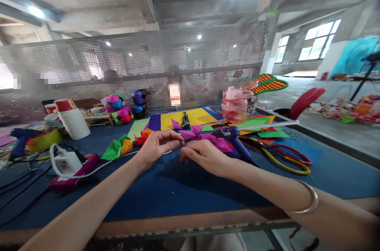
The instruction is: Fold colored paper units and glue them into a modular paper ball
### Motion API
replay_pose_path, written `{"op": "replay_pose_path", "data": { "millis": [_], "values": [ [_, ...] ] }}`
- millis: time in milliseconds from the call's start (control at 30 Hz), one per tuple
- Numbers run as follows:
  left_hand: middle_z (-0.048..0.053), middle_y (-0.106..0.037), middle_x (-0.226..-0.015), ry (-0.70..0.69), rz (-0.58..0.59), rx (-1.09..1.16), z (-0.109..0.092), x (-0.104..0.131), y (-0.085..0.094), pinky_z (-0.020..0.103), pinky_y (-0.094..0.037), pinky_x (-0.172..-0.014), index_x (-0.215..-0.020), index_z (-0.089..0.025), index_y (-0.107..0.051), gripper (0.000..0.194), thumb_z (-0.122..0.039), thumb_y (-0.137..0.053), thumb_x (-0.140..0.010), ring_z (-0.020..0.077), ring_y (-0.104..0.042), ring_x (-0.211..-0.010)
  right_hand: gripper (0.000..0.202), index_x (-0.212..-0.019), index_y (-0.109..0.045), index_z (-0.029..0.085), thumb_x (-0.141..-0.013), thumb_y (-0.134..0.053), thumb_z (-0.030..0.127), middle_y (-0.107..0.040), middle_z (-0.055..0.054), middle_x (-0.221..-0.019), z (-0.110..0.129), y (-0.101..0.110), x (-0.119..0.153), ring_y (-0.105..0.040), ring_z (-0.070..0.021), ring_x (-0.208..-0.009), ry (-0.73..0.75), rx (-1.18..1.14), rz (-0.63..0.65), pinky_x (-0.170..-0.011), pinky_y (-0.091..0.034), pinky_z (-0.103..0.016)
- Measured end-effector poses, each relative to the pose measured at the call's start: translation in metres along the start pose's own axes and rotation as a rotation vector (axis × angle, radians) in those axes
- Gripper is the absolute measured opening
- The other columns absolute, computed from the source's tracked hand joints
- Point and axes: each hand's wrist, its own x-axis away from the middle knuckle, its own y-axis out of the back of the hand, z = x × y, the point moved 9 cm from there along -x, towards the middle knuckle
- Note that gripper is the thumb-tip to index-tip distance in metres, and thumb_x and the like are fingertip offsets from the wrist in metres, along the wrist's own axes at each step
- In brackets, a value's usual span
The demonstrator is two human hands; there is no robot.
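Observation:
My left hand (160,144) and my right hand (204,154) meet above the blue table top, fingertips almost touching. Thumb and fingers of each hand are drawn together; anything between them is too small or hidden to make out. Just behind them lie folded purple paper pieces (194,130). Folded orange paper (143,137) sits beyond my left hand, with a green folded piece (117,147) farther left. A blue glue gun (234,138) with a long clear glue stick lies past my right hand.
Red-and-yellow-handled scissors (289,160) lie right, near coloured sheets (258,126) and a pink jug (234,104). A utility knife (185,120) rests on yellow paper (204,116). Left are a purple power strip (74,175), cables, stacked paper cups (73,120) and another glue gun (23,140).

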Motion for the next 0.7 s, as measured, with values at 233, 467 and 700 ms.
{"op": "replay_pose_path", "data": {
  "millis": [233,467,700],
  "values": [
    [0.004,-0.068,-0.080,-0.032,0.162,0.058,-0.006,0.005,-0.015,0.028,-0.049,-0.074,-0.089,-0.015,-0.072,0.021,-0.032,-0.073,-0.077,0.0161,-0.065,-0.076,0.044,-0.080,-0.069,0.017,-0.096,-0.043,0.048,-0.070,-0.004,-0.073,-0.009,0.004,-0.002,-0.065,-0.0156,-0.068,-0.044,0.051,-0.046,-0.061,-0.045,-0.026],
    [0.002,-0.061,-0.075,-0.103,0.078,0.006,-0.011,0.001,-0.011,0.024,-0.046,-0.066,-0.065,-0.012,-0.063,0.020,-0.023,-0.080,-0.068,0.0121,-0.058,-0.070,0.040,-0.075,-0.068,0.017,-0.097,-0.045,0.042,-0.071,-0.003,-0.071,-0.011,0.005,-0.002,-0.065,-0.0151,-0.067,-0.072,0.102,-0.058,-0.059,-0.043,-0.025],
    [0.001,-0.059,-0.071,-0.096,0.092,-0.060,-0.007,0.000,-0.011,0.023,-0.044,-0.065,-0.066,-0.013,-0.060,0.020,-0.022,-0.078,-0.071,0.0110,-0.056,-0.069,0.034,-0.077,-0.068,0.017,-0.096,-0.048,0.037,-0.070,-0.002,-0.073,-0.012,0.005,-0.001,-0.064,-0.0145,-0.068,-0.077,0.121,-0.050,-0.059,-0.042,-0.024]
  ]
}}
